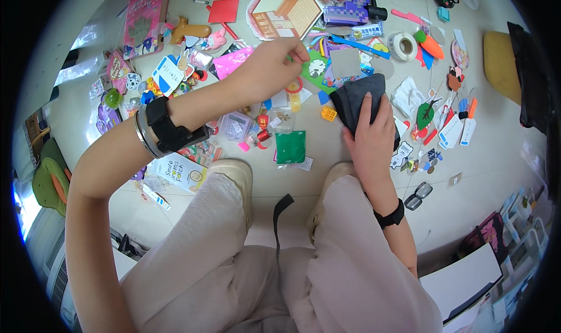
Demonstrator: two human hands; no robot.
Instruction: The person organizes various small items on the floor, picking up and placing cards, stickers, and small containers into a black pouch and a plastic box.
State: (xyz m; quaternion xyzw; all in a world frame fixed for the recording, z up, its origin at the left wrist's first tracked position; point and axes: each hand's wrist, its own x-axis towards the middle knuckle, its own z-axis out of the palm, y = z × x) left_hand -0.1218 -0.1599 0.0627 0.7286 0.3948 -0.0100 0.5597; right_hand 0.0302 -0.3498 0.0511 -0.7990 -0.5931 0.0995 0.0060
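My right hand [373, 129] lies on a folded dark grey cloth item [359, 100], its fingers spread over the near side. My left hand [287, 65] hovers above small items, its fingers bent; whether it pinches anything is unclear. Beneath and beside it are a red ring [294, 85], a green card with a sheep picture [315, 68] and a pink packet [232, 61]. A grey square piece [346, 62] lies beyond the cloth item. Near its left edge sits a yellow plastic block [328, 113]. A green packet [291, 147] rests on the floor nearer my feet.
Toys, stickers and packets cover the tiled floor around both hands. A roll of white labels [402, 46] and a purple toy [348, 12] lie at the far side. Glasses or a small two-lens case [418, 196] lie right of my leg. A pink book [144, 19] is far left.
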